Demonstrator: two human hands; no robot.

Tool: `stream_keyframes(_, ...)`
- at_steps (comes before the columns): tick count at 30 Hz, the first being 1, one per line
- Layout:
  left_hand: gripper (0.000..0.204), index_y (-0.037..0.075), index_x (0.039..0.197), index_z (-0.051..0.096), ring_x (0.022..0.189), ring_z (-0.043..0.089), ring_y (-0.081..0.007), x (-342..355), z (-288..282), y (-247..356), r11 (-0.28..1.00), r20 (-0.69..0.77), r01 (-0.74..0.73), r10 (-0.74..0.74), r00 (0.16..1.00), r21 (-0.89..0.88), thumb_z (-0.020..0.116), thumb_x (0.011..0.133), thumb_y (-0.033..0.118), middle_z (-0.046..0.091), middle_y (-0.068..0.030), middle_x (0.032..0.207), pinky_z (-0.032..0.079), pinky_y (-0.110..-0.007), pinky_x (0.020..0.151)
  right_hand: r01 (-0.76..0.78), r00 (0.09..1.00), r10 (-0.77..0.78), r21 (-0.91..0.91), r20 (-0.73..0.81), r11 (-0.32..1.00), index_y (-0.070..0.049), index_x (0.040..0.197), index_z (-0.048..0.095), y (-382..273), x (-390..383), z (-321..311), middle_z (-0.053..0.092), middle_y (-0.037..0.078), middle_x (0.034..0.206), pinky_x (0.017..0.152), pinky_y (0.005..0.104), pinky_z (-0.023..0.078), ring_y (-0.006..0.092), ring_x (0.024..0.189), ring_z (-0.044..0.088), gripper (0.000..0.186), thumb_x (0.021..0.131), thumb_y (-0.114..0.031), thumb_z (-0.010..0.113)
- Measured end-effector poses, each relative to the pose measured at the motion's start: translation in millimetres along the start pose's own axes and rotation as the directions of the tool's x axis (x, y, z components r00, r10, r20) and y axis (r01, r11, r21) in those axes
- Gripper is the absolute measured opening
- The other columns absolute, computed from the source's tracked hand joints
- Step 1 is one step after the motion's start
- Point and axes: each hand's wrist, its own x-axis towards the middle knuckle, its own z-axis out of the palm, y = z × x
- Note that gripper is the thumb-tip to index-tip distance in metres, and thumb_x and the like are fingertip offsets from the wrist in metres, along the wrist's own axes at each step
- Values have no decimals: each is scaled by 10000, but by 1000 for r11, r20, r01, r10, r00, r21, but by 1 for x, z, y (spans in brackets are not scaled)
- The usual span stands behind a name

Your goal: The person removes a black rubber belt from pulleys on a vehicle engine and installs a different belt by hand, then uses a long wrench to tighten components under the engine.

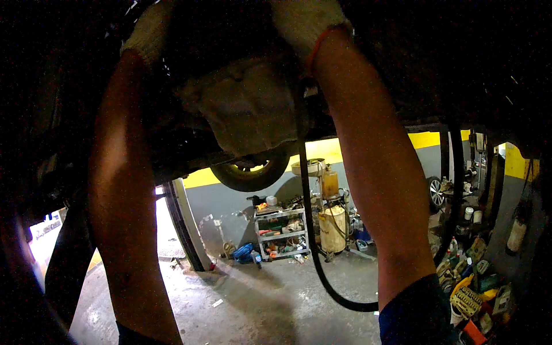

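Observation:
Both my arms reach up under the dark underside of a raised vehicle. My left hand (148, 35), in a light knitted glove, is up at the top left; its fingers are lost in shadow. My right hand (307, 26) wears a like glove with a red cuff edge, and its fingers are cut off by the top of the view. Between the forearms is a dull brownish pan-shaped housing (244, 106) of the underbody. A black hose (306, 190) hangs down near my right wrist and loops behind the right forearm. What either hand touches is hidden.
A vehicle wheel (252, 175) hangs beyond the housing. By the grey and yellow wall stand a metal shelf cart (282, 234) with tools and a yellowish tank (332, 229). At right, a socket set (467, 302) lies among bottles. A lift post (187, 224) rises left.

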Motion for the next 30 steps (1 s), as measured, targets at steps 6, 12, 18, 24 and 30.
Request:
stream_keyframes(6,500,56,1489,295,1358,391,-367,0,-4,2,1000,-9,-13,14,1000,11,430,1010,97,354,-184,1506,354,-467,1116,-186,983,184,154,24,970,-40,971,717,-1,37,26,684,139,897,665,409,543,242,716,631,267,994,-144,472)
stream_keyframes(12,527,60,1516,266,1383,370,-364,3,2,2,999,3,-24,24,1000,34,422,1013,89,328,-179,1537,339,-466,1133,-87,954,107,-83,279,993,-38,1094,676,3,50,27,660,146,1033,756,429,531,254,869,628,264,1003,-171,468)
stream_keyframes(18,555,64,1543,237,1408,350,-361,-1,4,5,998,-6,-50,50,999,26,413,1017,80,303,-174,1568,324,-466,1150,-83,939,121,-128,323,988,-53,1169,649,9,62,27,627,150,1142,838,441,507,267,982,605,283,1011,-199,464)
stream_keyframes(24,570,71,1544,248,1423,333,-346,17,15,2,991,8,60,-62,998,117,450,1012,70,275,-163,1586,341,-432,1149,-93,942,128,-127,309,988,-67,1243,621,12,66,23,595,154,1251,921,454,483,280,1095,582,319,1018,-226,460)
stream_keyframes(30,361,74,1365,455,1217,506,-382,48,58,-14,1000,-131,-10,13,991,26,413,1027,194,485,-197,1352,450,-472,996,-123,971,128,-38,203,992,-82,1318,593,40,44,43,562,158,1360,1003,466,460,293,1208,559,365,1025,-254,457)
